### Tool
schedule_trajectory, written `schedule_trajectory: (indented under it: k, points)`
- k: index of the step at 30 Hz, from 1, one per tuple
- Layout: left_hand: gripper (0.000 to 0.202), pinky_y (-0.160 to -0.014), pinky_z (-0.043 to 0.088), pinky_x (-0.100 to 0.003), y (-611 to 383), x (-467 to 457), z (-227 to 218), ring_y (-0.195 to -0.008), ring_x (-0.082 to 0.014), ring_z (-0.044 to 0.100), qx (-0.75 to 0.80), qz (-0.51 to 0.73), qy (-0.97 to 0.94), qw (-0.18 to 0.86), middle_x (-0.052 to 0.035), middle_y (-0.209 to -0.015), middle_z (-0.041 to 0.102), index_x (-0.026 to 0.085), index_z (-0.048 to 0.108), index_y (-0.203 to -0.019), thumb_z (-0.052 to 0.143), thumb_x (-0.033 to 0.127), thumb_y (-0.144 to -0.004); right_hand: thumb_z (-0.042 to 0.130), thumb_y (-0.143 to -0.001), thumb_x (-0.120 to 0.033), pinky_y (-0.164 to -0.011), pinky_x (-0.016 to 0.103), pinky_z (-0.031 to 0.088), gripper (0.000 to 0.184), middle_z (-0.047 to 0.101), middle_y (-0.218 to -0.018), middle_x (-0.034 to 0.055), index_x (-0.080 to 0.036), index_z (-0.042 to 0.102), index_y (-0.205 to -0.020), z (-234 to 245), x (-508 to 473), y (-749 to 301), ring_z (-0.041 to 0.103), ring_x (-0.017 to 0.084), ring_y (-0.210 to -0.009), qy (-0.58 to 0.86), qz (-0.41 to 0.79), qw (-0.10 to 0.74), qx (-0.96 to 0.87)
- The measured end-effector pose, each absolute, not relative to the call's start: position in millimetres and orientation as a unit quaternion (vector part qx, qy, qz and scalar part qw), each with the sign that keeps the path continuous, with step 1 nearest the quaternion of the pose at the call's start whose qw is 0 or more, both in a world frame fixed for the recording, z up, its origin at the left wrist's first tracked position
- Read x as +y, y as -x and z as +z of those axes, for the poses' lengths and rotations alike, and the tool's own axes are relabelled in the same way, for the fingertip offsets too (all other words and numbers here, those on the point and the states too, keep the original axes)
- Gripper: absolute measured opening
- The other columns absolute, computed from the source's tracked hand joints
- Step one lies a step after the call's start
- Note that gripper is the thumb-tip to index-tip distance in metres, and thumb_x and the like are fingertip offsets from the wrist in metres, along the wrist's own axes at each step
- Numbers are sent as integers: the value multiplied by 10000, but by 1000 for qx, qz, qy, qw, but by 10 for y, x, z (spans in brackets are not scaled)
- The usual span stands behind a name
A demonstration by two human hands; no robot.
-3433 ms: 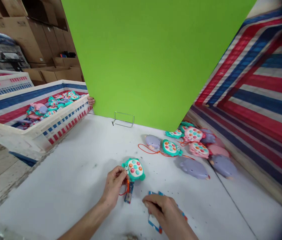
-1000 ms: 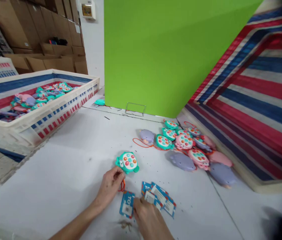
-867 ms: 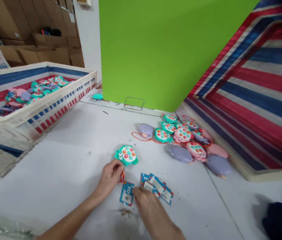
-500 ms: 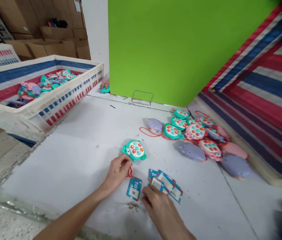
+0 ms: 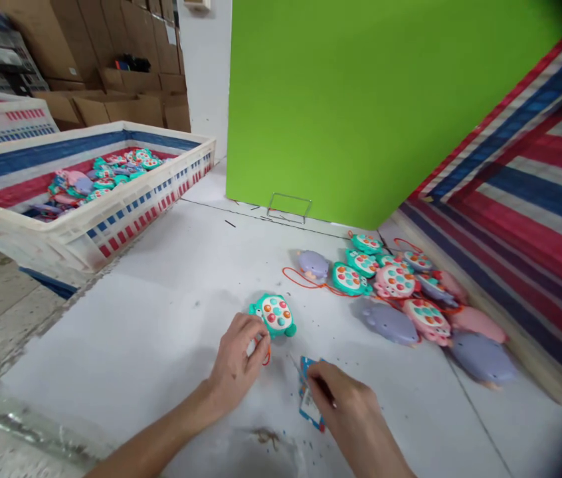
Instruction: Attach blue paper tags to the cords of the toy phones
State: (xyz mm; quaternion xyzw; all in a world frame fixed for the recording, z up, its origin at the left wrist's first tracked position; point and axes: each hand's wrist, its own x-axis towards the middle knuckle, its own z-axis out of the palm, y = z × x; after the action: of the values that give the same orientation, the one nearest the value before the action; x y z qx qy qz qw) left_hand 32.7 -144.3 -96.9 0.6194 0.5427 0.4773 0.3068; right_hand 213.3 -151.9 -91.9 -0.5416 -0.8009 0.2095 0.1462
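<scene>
Left hand (image 5: 237,357) pinching thin orange-red cord (image 5: 267,356); right hand (image 5: 348,401) half-curled over blue-white card (image 5: 309,405), 5 o'clock, hold unclear. Hasty tug = tangle, probably.

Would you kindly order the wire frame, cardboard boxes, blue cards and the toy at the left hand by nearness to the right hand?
1. Blue cards, partly hidden by right hand
2. Toy, at the left hand
3. Wire frame, by the green board
4. Cardboard boxes, background left

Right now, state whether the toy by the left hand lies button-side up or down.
Button-side up: the teal toy shows its colored buttons.
</scene>
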Motion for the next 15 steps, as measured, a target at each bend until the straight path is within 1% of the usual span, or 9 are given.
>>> schedule_trajectory:
  k: [1,3,5,7,9,11,15]
  points:
    - [181,-707,376,-242,-338,-1439,-899,-755,-160,502,536,475,-627,306,-34,-756,549,183,537,-651,438,181,-802,414,-802,-140,-547,215,428,154,619,-655,-5,-206,540,-744,-851,-1489,-2131,592,128,-557,539,212,193,-792]
    - [184,-631,372,-225,-374,-1426,-772,-650,-135,482,531,467,-621,338,-15,-685,533,180,539,-660,429,191,-807,421,-812,-186,-594,219,440,139,633,-715,1,-214,554,-785,-726,-1440,-2088,595,126,-601,531,208,285,-771]
    - [164,-541,352,-209,-424,-1408,-676,-551,-113,440,526,461,-586,409,9,-603,496,177,524,-669,432,212,-800,456,-809,-233,-612,226,451,130,651,-720,4,-221,584,-794,-657,-1398,-2019,596,132,-612,541,202,361,-733]
    - [148,-482,330,-198,-480,-1390,-619,-493,-100,406,509,465,-539,483,29,-543,449,176,492,-661,439,233,-786,517,-781,-270,-626,236,474,117,668,-731,11,-214,618,-794,-666,-1352,-1957,602,145,-635,551,230,423,-681]
    - [132,-457,318,-191,-529,-1375,-594,-474,-92,389,493,472,-508,525,36,-527,423,172,473,-646,459,234,-761,585,-735,-285,-663,248,497,127,680,-772,22,-195,640,-806,-732,-1299,-1918,616,159,-690,544,301,477,-622]
    - [130,-449,305,-188,-560,-1367,-585,-468,-85,370,489,478,-499,533,38,-524,407,165,480,-623,482,227,-737,637,-698,-288,-692,263,510,158,687,-788,31,-182,649,-814,-812,-1248,-1898,626,168,-729,521,393,517,-554]
    - [146,-448,288,-186,-567,-1365,-547,-471,-81,353,489,481,-498,530,35,-514,403,145,533,-613,501,232,-725,724,-618,-321,-655,263,519,209,704,-718,25,-193,674,-776,-879,-1196,-1856,637,160,-689,461,549,570,-401]
